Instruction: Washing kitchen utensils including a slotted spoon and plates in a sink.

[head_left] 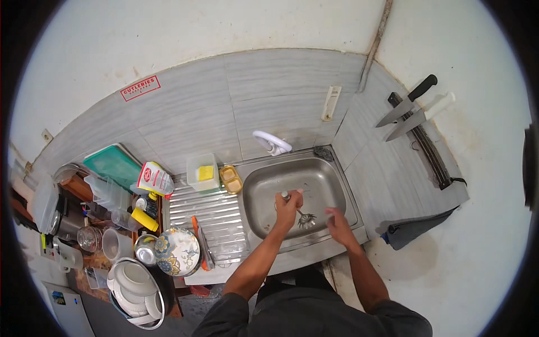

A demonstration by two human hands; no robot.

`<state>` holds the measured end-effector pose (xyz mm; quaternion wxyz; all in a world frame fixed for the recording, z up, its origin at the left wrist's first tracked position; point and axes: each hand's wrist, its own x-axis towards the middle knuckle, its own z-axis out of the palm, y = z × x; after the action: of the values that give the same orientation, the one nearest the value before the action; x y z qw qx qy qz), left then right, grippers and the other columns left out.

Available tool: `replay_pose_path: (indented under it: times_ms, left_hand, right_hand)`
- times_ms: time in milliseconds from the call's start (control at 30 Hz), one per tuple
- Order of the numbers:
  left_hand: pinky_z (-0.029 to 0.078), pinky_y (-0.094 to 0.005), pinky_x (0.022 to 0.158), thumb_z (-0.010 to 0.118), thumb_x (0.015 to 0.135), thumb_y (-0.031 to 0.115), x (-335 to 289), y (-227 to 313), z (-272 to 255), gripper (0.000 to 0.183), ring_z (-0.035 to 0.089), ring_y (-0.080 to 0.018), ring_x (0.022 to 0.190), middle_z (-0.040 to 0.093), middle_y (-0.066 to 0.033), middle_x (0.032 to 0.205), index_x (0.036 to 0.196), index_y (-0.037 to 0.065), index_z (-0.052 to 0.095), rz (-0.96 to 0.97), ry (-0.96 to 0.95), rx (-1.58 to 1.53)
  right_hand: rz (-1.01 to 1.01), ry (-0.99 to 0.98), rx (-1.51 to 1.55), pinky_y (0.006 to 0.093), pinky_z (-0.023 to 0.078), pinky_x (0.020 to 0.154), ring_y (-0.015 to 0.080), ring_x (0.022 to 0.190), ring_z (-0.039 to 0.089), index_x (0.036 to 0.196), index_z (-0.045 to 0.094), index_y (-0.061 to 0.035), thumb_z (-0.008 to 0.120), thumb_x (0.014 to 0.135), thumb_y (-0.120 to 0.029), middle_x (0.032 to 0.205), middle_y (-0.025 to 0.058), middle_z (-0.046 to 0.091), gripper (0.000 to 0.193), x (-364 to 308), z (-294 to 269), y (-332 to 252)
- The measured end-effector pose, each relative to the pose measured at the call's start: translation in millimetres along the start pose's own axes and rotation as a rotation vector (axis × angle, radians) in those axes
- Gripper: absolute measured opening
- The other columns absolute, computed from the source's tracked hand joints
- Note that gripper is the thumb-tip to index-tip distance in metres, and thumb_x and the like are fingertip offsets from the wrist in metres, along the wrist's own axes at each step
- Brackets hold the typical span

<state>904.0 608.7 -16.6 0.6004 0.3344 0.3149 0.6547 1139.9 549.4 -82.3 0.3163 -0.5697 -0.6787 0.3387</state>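
Over the steel sink [343, 194] my left hand [287, 209] is closed around the handle of a metal pasta server [306, 221]. Its toothed head points down and to the right, towards the near side of the basin. My right hand [338, 224] hovers just right of that head, near the basin's front right rim. Its fingers are loosely bent and apart, and it appears to hold nothing. A white curved faucet [272, 141] rises behind the basin, and a dark scouring pad [323, 152] lies in the sink's far right corner.
Left of the basin, the ribbed drainboard [196, 201] carries a clear tub [203, 175] with a yellow sponge, a gold divided dish [231, 180] and an orange-handled utensil [196, 226]. A patterned plate [177, 251] and stacked white bowls [135, 278] stand nearer. Knives [410, 122] hang on the right wall.
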Motion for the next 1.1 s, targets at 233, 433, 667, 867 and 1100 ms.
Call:
replay_pose_path:
  times_ms: [233,433,667,867,1100]
  left_hand:
    - [0.027,-0.0295,0.052,0.063,0.099,0.011,12,-34,-13,0.045,0.033,-0.0051,0.055,0.041,0.0053,0.057,0.059,0.004,0.044,0.113,-0.028,0.257]
    - [0.029,-0.0282,0.051,0.064,0.096,0.008,24,-58,-8,0.042,0.038,-0.0069,0.052,0.045,0.0025,0.056,0.057,0.005,0.048,0.1,0.159,0.16]
    - [0.029,-0.029,0.049,0.063,0.099,0.013,48,-75,-16,0.043,0.041,-0.0084,0.05,0.049,0.0,0.056,0.059,0.005,0.051,0.062,0.3,0.168]
    - [0.029,-0.0289,0.049,0.065,0.099,0.015,81,-92,-4,0.043,0.042,-0.0096,0.05,0.048,-0.0006,0.056,0.059,0.005,0.051,0.065,0.328,0.166]
    - [0.03,-0.03,0.048,0.066,0.098,0.015,116,-104,2,0.044,0.043,-0.011,0.049,0.048,-0.0015,0.054,0.058,0.005,0.05,0.084,0.394,0.162]
  right_hand:
    - [-0.355,0.028,0.079,0.0346,0.055,0.088,0.0262,0.116,0.063,0.138,0.054,-0.0043,0.061,0.09,0.003,0.133,0.0147,0.059,0.049,199,24,-39]
    - [-0.343,0.027,0.241,0.0361,0.056,0.086,0.0271,0.107,0.066,0.144,0.05,-0.0049,0.069,0.083,0.001,0.138,0.0173,0.057,0.064,300,77,-38]
    - [-0.509,-0.129,0.287,0.0337,0.055,0.08,0.0256,0.104,0.069,0.142,0.052,-0.0058,0.054,0.082,0.013,0.137,0.0148,0.06,0.063,248,57,-2]
    - [-0.164,0.019,0.35,0.0314,0.055,0.083,0.0227,0.105,0.068,0.133,0.059,-0.0072,0.054,0.085,0.013,0.126,0.0111,0.066,0.052,187,27,28]
    - [0.007,0.212,0.396,0.0312,0.054,0.089,0.0165,0.103,0.068,0.119,0.063,-0.0046,0.057,0.092,0.008,0.11,0.006,0.069,0.03,97,27,57]
